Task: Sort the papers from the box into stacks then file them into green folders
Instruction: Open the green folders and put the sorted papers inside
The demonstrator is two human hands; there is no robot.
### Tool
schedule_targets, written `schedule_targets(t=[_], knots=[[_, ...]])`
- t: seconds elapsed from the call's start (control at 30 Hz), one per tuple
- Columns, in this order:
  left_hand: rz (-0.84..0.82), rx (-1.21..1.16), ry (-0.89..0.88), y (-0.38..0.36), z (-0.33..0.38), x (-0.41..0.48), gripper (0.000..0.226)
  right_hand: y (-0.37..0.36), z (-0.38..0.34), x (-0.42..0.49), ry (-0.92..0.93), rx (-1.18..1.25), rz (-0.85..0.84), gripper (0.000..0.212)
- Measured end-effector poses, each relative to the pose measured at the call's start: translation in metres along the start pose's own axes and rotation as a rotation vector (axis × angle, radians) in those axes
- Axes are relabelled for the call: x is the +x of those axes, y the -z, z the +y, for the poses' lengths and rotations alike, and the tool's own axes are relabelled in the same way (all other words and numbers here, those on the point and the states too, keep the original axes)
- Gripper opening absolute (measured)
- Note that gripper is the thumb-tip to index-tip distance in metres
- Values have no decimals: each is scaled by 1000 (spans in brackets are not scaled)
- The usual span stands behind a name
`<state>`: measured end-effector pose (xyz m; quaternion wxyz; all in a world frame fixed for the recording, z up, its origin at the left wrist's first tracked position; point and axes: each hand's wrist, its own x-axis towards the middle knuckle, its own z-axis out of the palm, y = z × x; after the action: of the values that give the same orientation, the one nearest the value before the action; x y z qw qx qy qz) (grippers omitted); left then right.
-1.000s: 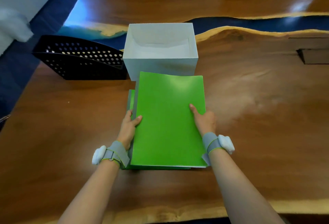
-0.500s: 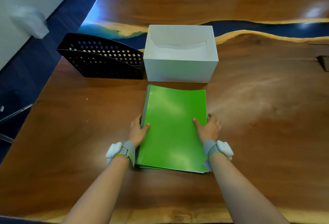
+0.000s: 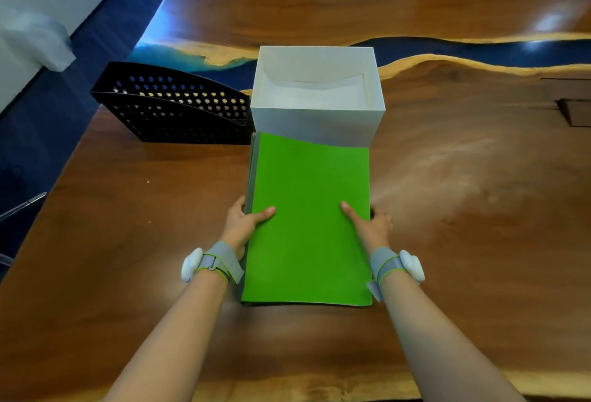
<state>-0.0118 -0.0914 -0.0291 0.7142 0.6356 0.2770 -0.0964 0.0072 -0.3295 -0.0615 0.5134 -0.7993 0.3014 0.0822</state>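
Green folders [image 3: 307, 219] gripped as one stack, a hand on each side.
My left hand [image 3: 244, 226] and right hand [image 3: 372, 226] each clasp a long edge, thumb on top, fingers curled round the side; the stack sits on the table [image 3: 128, 242] right before the white box [image 3: 316, 123] (touching it or not, I cannot tell). Slick covers could slide and fan out if I lift unevenly, or shove the box.

Wooden table [image 3: 128, 242], blue resin strip [image 3: 479, 48] across far side, black perforated rack [image 3: 179, 110] left, white box [image 3: 316, 125] just beside it, green folder stack [image 3: 307, 226] before box, tabletop contact unclear
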Motion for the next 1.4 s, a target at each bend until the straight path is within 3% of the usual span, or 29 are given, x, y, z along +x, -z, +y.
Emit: schedule_targets(t=[0.1,0.23,0.37,0.57,0.7,0.97,1.17,1.4], knots=[[-41,-66,-159,5,24,1,42,6,-34,-4,-33,456,-131,63],[-81,-24,-376,13,65,1,39,16,-84,-11,171,634,-260,25],[-131,8,-527,17,97,-3,38,24,-117,-19,363,756,-273,31],[-169,-63,-630,19,117,-15,52,31,-133,-28,502,728,-297,47],[-158,-77,-633,23,115,-12,56,27,-136,-27,510,718,-317,45],[-26,-122,-561,7,101,0,44,16,-137,-28,420,742,-306,39],[-47,-116,-597,16,107,6,45,15,-140,-23,446,733,-308,39],[23,-51,-412,18,57,22,49,-4,-105,-23,278,637,-284,36]])
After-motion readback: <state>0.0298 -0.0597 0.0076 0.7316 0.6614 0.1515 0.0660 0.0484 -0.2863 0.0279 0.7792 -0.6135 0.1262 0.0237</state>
